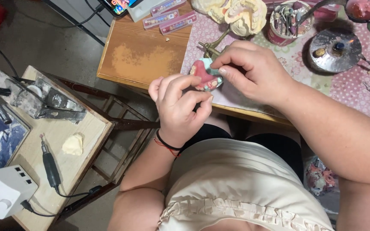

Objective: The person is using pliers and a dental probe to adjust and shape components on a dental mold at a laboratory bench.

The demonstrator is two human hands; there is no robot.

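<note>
Pink wax denture on its cast (205, 76), teeth already set, pinched by left hand (178, 109) and right hand (249, 70) fingers. Looks mid-finishing; plaster casts (236, 13) sit at 12 o'clock on the worktop (142, 60).

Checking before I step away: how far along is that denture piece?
Pink base with teeth already set shows on the denture model. In hand: left hand and right hand both hold it. Left: white plaster casts and handpiece lie untouched.

Both hands, left hand (180, 107) and right hand (251, 70), pinch a pink denture model (205, 75) above the table (142, 60).
</note>
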